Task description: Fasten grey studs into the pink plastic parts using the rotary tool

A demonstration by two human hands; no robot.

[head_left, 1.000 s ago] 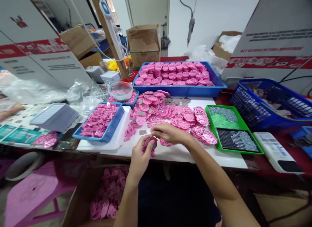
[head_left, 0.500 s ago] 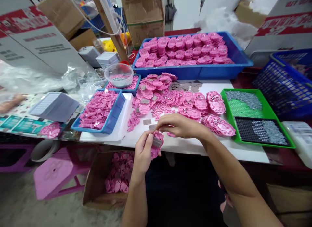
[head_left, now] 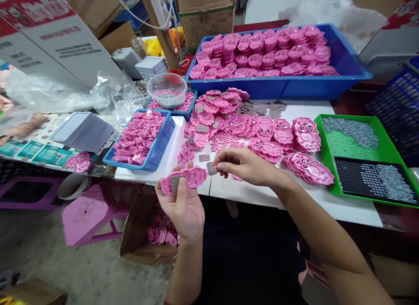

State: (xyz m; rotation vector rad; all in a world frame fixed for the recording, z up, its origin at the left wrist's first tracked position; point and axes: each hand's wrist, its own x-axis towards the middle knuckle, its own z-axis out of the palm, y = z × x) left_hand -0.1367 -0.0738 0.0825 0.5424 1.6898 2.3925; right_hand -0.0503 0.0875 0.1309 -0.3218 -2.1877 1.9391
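My left hand [head_left: 185,209] holds a pink plastic casing [head_left: 196,176], palm up, its thumb pressing near a grey rectangular plate [head_left: 173,183] that lies in the casing. Just to the right, my right hand [head_left: 240,163] pinches a small grey plate [head_left: 211,168] between thumb and fingertips, a short way off the casing. Another grey plate [head_left: 204,157] lies on the white table top behind the hands. Beyond it are a heap of pink casings [head_left: 209,110], some with grey plates in them, and scattered small pink parts [head_left: 225,143].
A blue tray [head_left: 294,88] with stacked pink casings stands at the back. A green tray [head_left: 322,152] of small metal pieces is at right, a blue bin [head_left: 166,141] of pink parts at left. Below are a carton [head_left: 131,239] and a pink stool [head_left: 85,217]. A co-worker's hand [head_left: 31,123] shows far left.
My left hand has moved left and turned palm up with the casing. My right hand, earlier at the casing's top, is now apart from it with a grey plate. The view has shifted.
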